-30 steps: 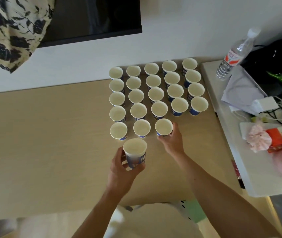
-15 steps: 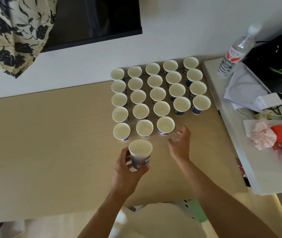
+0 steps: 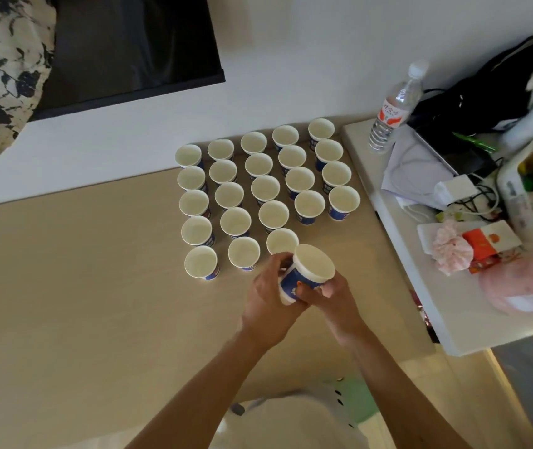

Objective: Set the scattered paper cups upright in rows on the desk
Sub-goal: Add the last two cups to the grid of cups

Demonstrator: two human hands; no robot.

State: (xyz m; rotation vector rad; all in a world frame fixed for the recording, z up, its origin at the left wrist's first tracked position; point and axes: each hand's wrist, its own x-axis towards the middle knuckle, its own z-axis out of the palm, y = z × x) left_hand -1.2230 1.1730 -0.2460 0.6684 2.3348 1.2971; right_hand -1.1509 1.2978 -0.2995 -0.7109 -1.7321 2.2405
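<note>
Several blue-and-white paper cups stand upright in rows on the beige desk against the wall. Just in front of the nearest row, both hands hold a short stack of cups, tilted with its mouth up and to the right. My left hand grips the stack's lower end. My right hand grips its blue wall just under the rim. The nearest row has three cups, the rightmost partly hidden behind the held stack.
A white side table abuts the desk on the right, crowded with a water bottle, papers, a charger and cables, a black bag and a pink flower-like item. A dark screen hangs on the wall.
My right hand left the cup it set in the nearest row and came over to the stack in my left hand. The stack moved right and tilted.
</note>
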